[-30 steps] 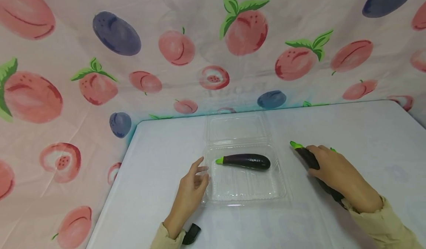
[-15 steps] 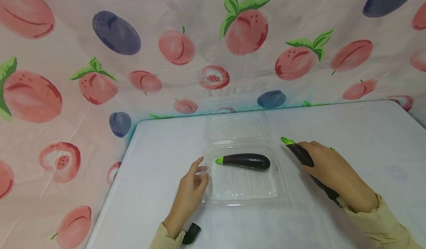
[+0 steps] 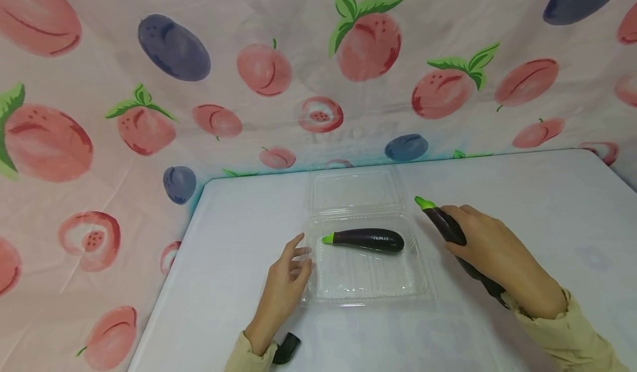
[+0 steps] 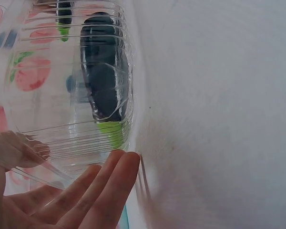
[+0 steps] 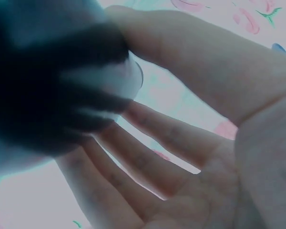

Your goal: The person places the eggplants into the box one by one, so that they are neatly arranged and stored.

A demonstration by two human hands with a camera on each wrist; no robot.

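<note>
My right hand (image 3: 485, 245) grips a dark purple eggplant (image 3: 445, 223) to the right of the clear plastic clamshell box (image 3: 368, 289). Its bright green stem end points up and left, while the palm hides part of its body. In the right wrist view, the fingers and thumb surround a large dark, blurred shape. Another eggplant (image 3: 370, 240) lies crosswise inside the box, stem to the left. At the box's left wall is my left hand (image 3: 286, 286). The left wrist view shows its fingers (image 4: 112, 191) nearly straight against the clear plastic.
The box's lid (image 3: 355, 189) is folded back, lying toward the rear of the white table (image 3: 239, 239). Behind the table hangs a fruit-print cloth (image 3: 278, 29). A black device (image 3: 286, 349) sits by the left wrist.
My right hand has moved left and slightly away from me with the eggplant, nearer the box. A small green bit behind that hand is now out of sight. The left hand stays put.
</note>
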